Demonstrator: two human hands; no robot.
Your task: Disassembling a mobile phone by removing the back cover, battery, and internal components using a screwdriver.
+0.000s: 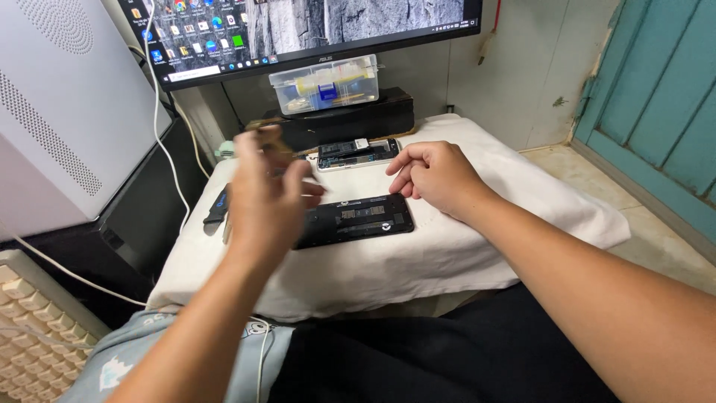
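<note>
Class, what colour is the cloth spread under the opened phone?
White; the cloth shows best in the head view.

Soft even light — left hand (267, 195) motion-blurred.

A monitor (298, 30) is mounted above a clear plastic parts box (327, 83) (set on a black case (350, 119)); a turquoise door (656, 104) is seen rightward.

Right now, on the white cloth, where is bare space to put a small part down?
The white cloth is bare on its right side, between the right hand and the cloth's right edge, and along the front strip below the opened phone. It is crowded in the middle and at the back, near the second phone and the left hand.
</note>
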